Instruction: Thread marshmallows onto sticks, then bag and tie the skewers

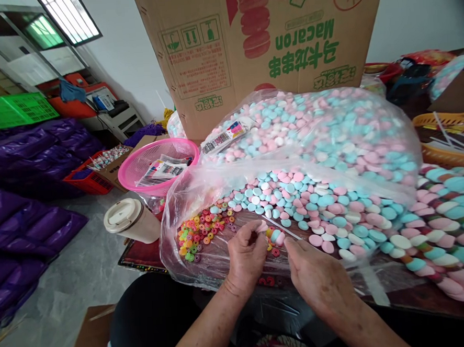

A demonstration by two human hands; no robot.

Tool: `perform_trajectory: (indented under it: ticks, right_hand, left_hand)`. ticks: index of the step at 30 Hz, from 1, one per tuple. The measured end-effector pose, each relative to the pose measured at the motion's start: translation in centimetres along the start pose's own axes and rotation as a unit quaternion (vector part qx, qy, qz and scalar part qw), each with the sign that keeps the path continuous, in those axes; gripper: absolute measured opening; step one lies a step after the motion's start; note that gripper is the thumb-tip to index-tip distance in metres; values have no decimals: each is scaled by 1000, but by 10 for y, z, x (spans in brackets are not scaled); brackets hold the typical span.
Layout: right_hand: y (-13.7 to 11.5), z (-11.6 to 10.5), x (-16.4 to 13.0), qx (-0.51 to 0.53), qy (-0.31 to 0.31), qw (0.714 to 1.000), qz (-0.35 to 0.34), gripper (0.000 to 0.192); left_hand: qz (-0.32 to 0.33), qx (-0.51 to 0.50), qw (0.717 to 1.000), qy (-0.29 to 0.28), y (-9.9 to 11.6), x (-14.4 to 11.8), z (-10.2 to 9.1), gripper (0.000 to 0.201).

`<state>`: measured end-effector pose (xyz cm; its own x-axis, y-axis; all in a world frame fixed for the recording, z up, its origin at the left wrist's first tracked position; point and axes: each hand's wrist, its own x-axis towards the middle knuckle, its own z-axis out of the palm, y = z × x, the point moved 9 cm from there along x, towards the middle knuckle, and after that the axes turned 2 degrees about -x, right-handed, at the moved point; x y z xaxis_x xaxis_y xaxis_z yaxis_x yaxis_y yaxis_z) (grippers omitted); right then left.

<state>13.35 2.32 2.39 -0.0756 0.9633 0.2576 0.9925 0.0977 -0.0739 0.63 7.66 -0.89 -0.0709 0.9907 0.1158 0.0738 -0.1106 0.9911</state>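
My left hand [242, 251] is closed in a pinch on a pink marshmallow disc [261, 226]. Close beside it, my right hand [320, 273] grips a candy skewer [276, 237] threaded with pink, blue and yellow pieces; its stick is mostly hidden by the fingers. Behind the hands, loose pastel marshmallow discs [288, 191] spill from a large clear plastic bag [331, 131]. Small coloured candy rings [204, 227] are heaped to the left. A white stick [284, 228] lies just past the fingertips.
Finished-looking skewers [443, 228] are piled at the right, below an orange basket [449, 121]. A pink basket [191, 144] with printed packets and a lidded cup [132, 220] stand at the left. A tall cardboard box [225, 64] rises behind the bag.
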Motion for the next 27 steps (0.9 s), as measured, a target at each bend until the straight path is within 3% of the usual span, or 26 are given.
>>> perform_trajectory:
  ticks: [3, 6, 10, 14, 18, 21, 27]
  right_hand:
    - [-4, -4, 1, 1, 35, 999, -9, 22]
    - [-10, -6, 2, 23, 65, 997, -24, 25]
    - [-13, -5, 2, 66, 88, 994, -29, 26]
    - [-8, 9, 7, 138, 50, 989, -10, 28]
    - [5, 16, 9, 282, 19, 959, -26, 26]
    - [10, 21, 3, 270, -13, 962, -39, 29]
    - [7, 35, -10, 232, 5, 973, 2, 30]
  left_hand:
    - [46, 50, 997, 28, 7, -3, -2, 20]
    - [19, 16, 999, 40, 2, -3, -2, 19]
    - [-5, -11, 1000, 15, -2, -1, 2, 20]
    - [4, -5, 1000, 3, -3, -1, 1, 19]
    - [49, 23, 998, -17, 3, 0, 1, 20]
    - [79, 46, 996, 1, 8, 1, -3, 20]
    - [149, 92, 985, -1, 15, -4, 0, 20]
